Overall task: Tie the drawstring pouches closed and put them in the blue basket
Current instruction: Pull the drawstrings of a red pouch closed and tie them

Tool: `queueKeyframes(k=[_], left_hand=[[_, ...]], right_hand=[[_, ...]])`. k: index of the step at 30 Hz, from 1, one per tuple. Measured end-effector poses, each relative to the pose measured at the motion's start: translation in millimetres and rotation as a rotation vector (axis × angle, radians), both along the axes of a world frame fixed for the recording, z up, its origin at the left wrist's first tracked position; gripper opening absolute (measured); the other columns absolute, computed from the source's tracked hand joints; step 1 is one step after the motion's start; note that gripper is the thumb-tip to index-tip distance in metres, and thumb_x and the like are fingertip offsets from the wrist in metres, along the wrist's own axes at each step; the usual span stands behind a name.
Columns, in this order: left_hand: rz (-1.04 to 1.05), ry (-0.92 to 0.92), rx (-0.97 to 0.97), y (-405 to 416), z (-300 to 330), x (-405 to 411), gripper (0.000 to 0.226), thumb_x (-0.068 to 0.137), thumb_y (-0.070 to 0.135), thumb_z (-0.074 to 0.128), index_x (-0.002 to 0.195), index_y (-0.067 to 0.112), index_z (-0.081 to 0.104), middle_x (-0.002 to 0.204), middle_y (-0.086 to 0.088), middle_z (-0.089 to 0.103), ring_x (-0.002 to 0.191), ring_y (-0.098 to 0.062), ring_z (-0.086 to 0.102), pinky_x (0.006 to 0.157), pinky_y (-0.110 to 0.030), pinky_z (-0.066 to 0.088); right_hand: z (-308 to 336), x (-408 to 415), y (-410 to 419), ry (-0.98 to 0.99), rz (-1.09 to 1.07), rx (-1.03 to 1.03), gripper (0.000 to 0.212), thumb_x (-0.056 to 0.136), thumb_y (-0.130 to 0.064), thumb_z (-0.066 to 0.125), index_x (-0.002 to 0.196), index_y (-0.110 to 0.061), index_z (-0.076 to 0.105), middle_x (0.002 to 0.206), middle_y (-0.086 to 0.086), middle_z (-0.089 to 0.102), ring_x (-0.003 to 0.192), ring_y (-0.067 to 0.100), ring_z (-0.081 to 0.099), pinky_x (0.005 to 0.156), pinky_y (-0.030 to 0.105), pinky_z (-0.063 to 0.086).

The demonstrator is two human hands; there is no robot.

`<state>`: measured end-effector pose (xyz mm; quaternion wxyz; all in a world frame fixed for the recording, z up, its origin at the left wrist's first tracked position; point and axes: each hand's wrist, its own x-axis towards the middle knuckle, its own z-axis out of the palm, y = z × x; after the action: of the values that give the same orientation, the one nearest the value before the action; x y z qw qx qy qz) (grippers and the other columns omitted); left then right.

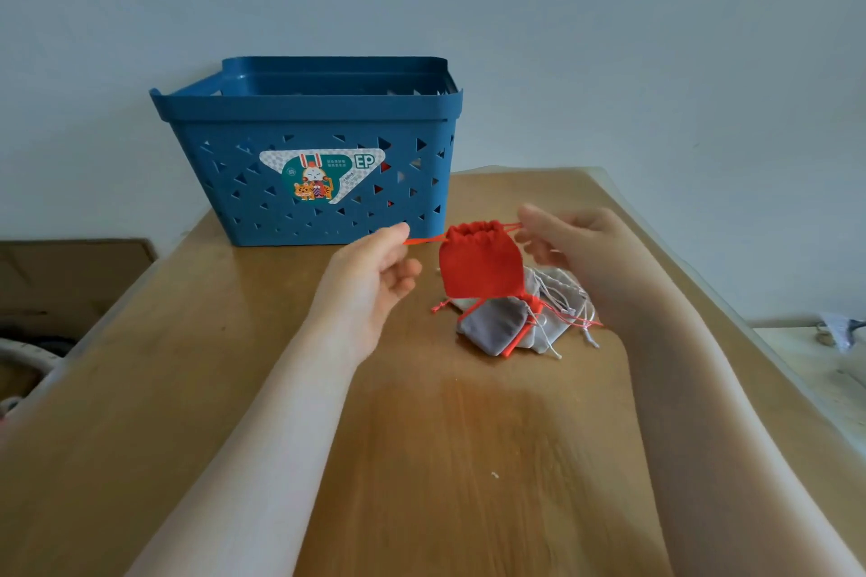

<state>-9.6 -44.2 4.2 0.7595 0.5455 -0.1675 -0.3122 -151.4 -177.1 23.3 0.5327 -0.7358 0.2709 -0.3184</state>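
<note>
A red drawstring pouch [479,262] hangs in the air between my hands, its mouth gathered nearly closed. My left hand [375,267] pinches the red cord that runs out of the pouch's left side. My right hand [569,244] pinches the cord on the right side, and both cords are pulled taut. Below the pouch lies a small pile of grey pouches [520,319] with white and red cords, and another red pouch is partly hidden among them. The blue basket [262,117] stands at the back left of the table, with red showing through its holes.
The wooden table [421,459] stretches toward me under a clear plastic cover. A cardboard box [70,276] stands off the table's left side. A pale surface with small items [834,333] lies to the right. The wall rises right behind the basket.
</note>
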Motion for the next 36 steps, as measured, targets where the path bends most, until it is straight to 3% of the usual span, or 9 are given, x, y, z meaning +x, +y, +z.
queueKeyframes(k=[2,5,12,15,20,24,28,32,36], left_hand=[[-0.109,0.294,-0.191,-0.3,3.0,-2.8,0.025,0.091,0.015,0.054,0.067,0.013,0.053,0.075,0.001,0.064,0.049,-0.003,0.052,0.044,-0.014,0.037],[-0.267,0.644,-0.436,1.5,1.6,-0.3,0.037,0.089,0.016,0.050,0.052,0.012,0.050,0.082,0.002,0.069,0.039,0.002,0.051,0.035,-0.008,0.029],[-0.187,0.589,-0.395,-0.2,-7.9,10.4,0.051,0.099,0.026,0.038,0.050,0.016,0.038,0.053,0.006,0.041,0.033,-0.003,0.031,0.038,-0.013,0.026],[-0.146,0.465,-0.268,-2.6,-8.5,5.3,0.043,0.099,0.028,0.042,0.059,0.017,0.033,0.053,0.005,0.042,0.034,-0.004,0.026,0.038,-0.014,0.023],[-0.157,0.289,-0.085,0.5,-2.9,-1.0,0.037,0.095,0.031,0.051,0.062,0.017,0.044,0.069,0.003,0.062,0.040,-0.003,0.039,0.041,-0.013,0.032],[-0.054,0.057,0.071,1.2,3.6,-4.6,0.038,0.095,0.033,0.052,0.061,0.018,0.044,0.097,-0.002,0.069,0.046,-0.006,0.042,0.049,-0.015,0.039],[-0.117,-0.010,0.059,2.7,10.3,-7.6,0.043,0.097,0.035,0.047,0.058,0.018,0.041,0.096,-0.002,0.068,0.041,-0.005,0.032,0.046,-0.015,0.029],[-0.181,0.186,-0.097,1.6,11.2,-9.1,0.033,0.097,0.038,0.044,0.073,0.017,0.053,0.093,-0.002,0.068,0.037,-0.003,0.027,0.040,-0.013,0.024],[-0.252,-0.080,0.056,-1.6,3.4,-18.3,0.015,0.093,0.010,0.048,0.096,0.016,0.062,0.100,-0.001,0.069,0.050,-0.006,0.046,0.058,-0.021,0.037]], right_hand=[[1.2,5.0,1.7,-0.254,0.108,0.321,0.049,0.089,-0.030,0.057,0.043,-0.014,0.050,0.071,0.003,0.064,0.077,0.015,0.062,0.084,0.034,0.048],[1.0,13.2,9.7,-0.547,0.225,0.825,0.048,0.092,-0.026,0.048,0.045,-0.017,0.049,0.079,0.003,0.069,0.076,0.016,0.069,0.075,0.032,0.055],[-10.0,22.0,5.5,-0.766,0.121,1.102,0.049,0.099,-0.035,0.038,0.054,-0.015,0.045,0.052,-0.003,0.048,0.048,0.012,0.054,0.058,0.025,0.056],[-11.8,28.0,11.5,-0.688,0.040,0.944,0.044,0.100,-0.037,0.037,0.063,-0.014,0.041,0.052,-0.003,0.036,0.040,0.008,0.030,0.042,0.019,0.036],[-4.3,27.0,30.9,-0.153,-0.040,0.015,0.032,0.095,-0.029,0.051,0.077,-0.011,0.070,0.057,-0.004,0.044,0.042,0.005,0.035,0.045,0.016,0.032],[-8.0,29.3,43.3,0.102,0.121,-0.183,0.034,0.093,-0.028,0.057,0.083,0.003,0.067,0.048,0.000,0.044,0.039,0.011,0.058,0.046,0.020,0.046],[-16.6,36.2,50.0,0.134,0.187,-0.377,0.028,0.090,-0.021,0.058,0.065,-0.009,0.062,0.046,-0.006,0.036,0.040,0.006,0.040,0.045,0.013,0.030],[-18.1,37.6,43.0,-0.037,0.095,-0.129,0.020,0.088,-0.017,0.062,0.070,-0.011,0.067,0.046,-0.008,0.038,0.044,0.005,0.033,0.045,0.016,0.028],[-11.9,33.9,38.6,-0.302,0.158,0.366,0.031,0.095,-0.008,0.046,0.072,-0.011,0.066,0.057,0.001,0.030,0.045,0.008,0.024,0.043,0.018,0.017]])
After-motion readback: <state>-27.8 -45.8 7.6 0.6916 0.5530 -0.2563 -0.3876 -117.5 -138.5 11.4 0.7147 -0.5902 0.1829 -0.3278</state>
